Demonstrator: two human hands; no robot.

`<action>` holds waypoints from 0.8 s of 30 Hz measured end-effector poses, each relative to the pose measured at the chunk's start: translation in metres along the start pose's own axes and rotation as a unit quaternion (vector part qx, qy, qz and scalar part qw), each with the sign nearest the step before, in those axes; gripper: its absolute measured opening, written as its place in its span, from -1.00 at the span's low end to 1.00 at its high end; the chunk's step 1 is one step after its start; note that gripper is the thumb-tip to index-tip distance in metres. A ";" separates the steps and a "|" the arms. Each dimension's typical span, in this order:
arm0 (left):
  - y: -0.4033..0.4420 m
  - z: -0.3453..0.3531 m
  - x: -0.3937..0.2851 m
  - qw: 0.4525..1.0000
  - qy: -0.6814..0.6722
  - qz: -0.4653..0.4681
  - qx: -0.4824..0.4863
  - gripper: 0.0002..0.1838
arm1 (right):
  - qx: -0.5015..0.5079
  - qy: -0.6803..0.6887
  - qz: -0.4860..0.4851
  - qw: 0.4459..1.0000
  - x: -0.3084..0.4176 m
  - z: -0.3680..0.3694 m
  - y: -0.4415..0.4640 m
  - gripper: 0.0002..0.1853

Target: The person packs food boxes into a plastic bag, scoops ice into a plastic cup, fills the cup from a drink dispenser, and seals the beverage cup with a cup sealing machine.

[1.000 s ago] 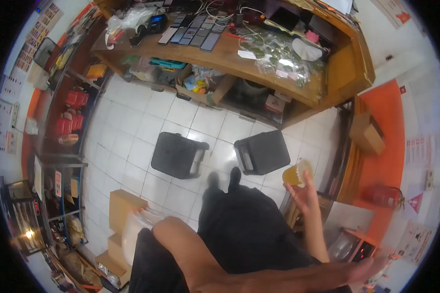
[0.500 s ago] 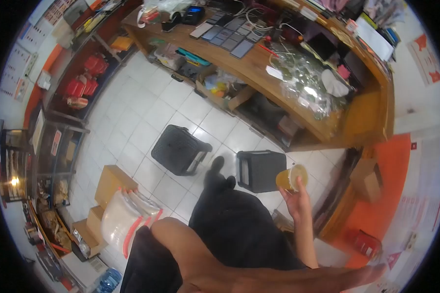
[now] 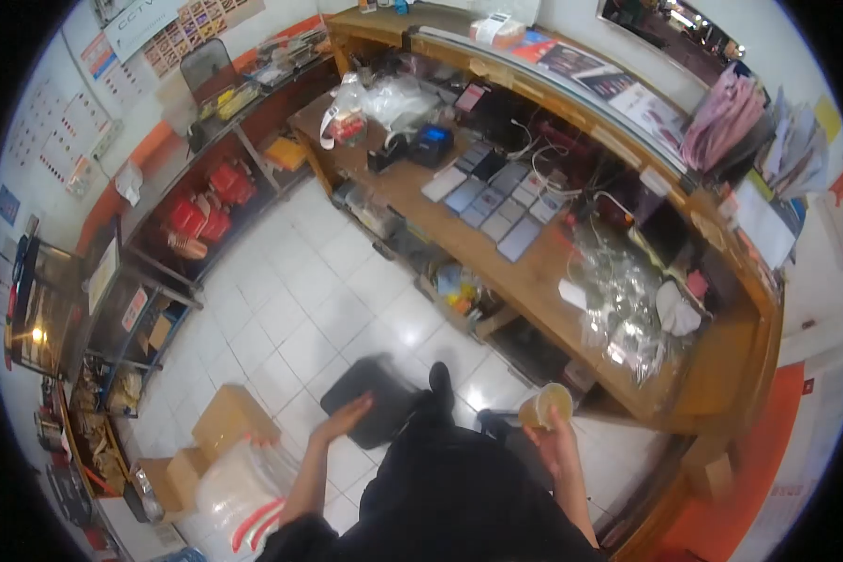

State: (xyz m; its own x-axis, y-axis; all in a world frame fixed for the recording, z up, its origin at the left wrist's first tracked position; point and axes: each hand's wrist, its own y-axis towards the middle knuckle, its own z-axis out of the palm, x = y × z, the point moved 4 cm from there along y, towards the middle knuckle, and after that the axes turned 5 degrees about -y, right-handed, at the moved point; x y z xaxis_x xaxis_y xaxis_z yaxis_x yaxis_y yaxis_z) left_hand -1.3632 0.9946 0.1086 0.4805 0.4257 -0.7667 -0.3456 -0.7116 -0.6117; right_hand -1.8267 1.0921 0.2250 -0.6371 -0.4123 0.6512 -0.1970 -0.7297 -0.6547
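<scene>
My right hand (image 3: 556,444) is wrapped round a clear plastic cup (image 3: 540,406) with a yellowish drink in it, its round top facing up toward me. My left hand (image 3: 347,418) holds nothing; its fingers stretch out above a black stool (image 3: 377,386). A second dark stool is mostly hidden below the cup and my right arm. Beside my left forearm, clear plastic packs with red edges (image 3: 253,487) lean by a cardboard box (image 3: 234,421).
A long wooden desk (image 3: 534,281) carries rows of phones (image 3: 496,201), cables, a card terminal (image 3: 431,145) and crumpled clear plastic (image 3: 618,318). Shelves with red items (image 3: 201,211) line the left wall. White floor tiles (image 3: 290,281) run between. My shoe (image 3: 441,382) points toward the desk.
My view has tilted up and moved forward, with the desk showing more fully. My left arm has swung from across my body out over the stool. The cup stays in my right hand.
</scene>
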 end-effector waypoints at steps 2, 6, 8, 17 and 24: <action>-0.021 -0.006 -0.050 0.999 0.016 0.023 0.026 -0.14 | 0.015 -0.011 -0.006 1.000 0.010 0.024 0.036 -0.44; -0.017 -0.016 -0.073 0.851 -0.465 -0.132 0.205 -0.17 | 0.047 -0.052 -0.023 0.997 0.041 0.103 0.123 -0.42; 0.000 -0.008 -0.048 0.812 -0.526 -0.131 0.216 -0.20 | 0.036 -0.056 0.010 0.998 0.053 0.140 0.165 -0.37; 0.031 -0.065 -0.021 0.819 -0.546 -0.086 -0.154 -0.31 | 0.171 -0.153 0.069 0.971 0.090 0.336 0.310 -0.34; 0.107 -0.177 -0.108 0.913 -0.270 -0.090 -0.291 -0.48 | 0.210 -0.174 0.097 0.957 0.079 0.469 0.431 -0.32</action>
State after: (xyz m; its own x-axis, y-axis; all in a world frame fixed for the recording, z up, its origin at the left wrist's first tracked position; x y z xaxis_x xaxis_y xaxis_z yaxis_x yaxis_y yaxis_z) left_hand -1.3097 0.7736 0.1602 -0.0341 0.6662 -0.7450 0.2626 -0.7133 -0.6498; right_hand -1.6120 0.4893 0.1746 -0.3296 -0.6656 0.6695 0.2633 -0.7458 -0.6119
